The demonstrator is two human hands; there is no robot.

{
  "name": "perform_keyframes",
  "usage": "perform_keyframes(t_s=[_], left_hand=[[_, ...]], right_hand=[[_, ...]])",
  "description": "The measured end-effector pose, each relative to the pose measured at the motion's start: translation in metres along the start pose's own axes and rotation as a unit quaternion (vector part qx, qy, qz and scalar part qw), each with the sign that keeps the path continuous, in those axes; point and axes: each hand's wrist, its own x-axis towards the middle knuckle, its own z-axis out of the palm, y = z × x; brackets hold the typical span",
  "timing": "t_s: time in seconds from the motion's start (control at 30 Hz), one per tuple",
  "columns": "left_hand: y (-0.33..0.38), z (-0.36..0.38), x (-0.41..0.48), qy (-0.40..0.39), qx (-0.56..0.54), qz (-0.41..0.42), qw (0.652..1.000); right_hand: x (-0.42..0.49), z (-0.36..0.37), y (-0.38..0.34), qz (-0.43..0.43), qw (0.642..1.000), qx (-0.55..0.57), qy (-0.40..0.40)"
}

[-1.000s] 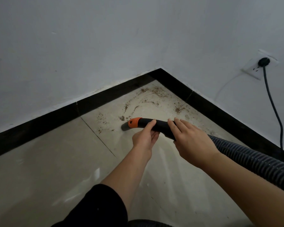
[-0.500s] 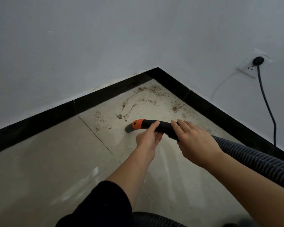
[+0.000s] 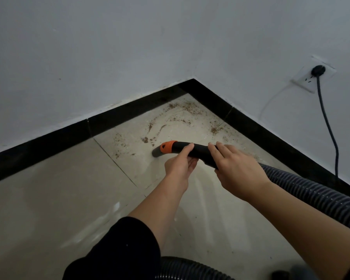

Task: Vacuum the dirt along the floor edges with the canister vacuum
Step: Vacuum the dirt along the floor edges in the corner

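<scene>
Vacuum hose (image 3: 311, 196), long and ribbed, runs in from four o'clock to a black handle (image 3: 198, 151) in the middle of the tiled floor (image 3: 49, 199). Two white walls with a black baseboard (image 3: 129, 116) meet in a corner at twelve o'clock. The right hand (image 3: 235, 170) is wrapped over the handle. The left hand (image 3: 180, 164) holds it from below, nearer the orange nozzle (image 3: 167, 147). The nozzle tip sits low by the floor, pointing to nine o'clock. Brown dirt (image 3: 182, 116) lies scattered from the tip toward the corner. The sweeping step looks under way. Next, the nozzle likely needs to go toward twelve o'clock, along the baseboard.
</scene>
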Motion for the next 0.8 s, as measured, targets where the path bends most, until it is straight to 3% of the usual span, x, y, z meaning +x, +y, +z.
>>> perform_keyframes(t_s=[0.8], left_hand=[[0.035, -0.034, -0.012, 0.03, -0.006, 0.022, 0.999]], right_hand=[[0.021, -0.011, -0.039, -0.029, 0.999, 0.009, 0.029]])
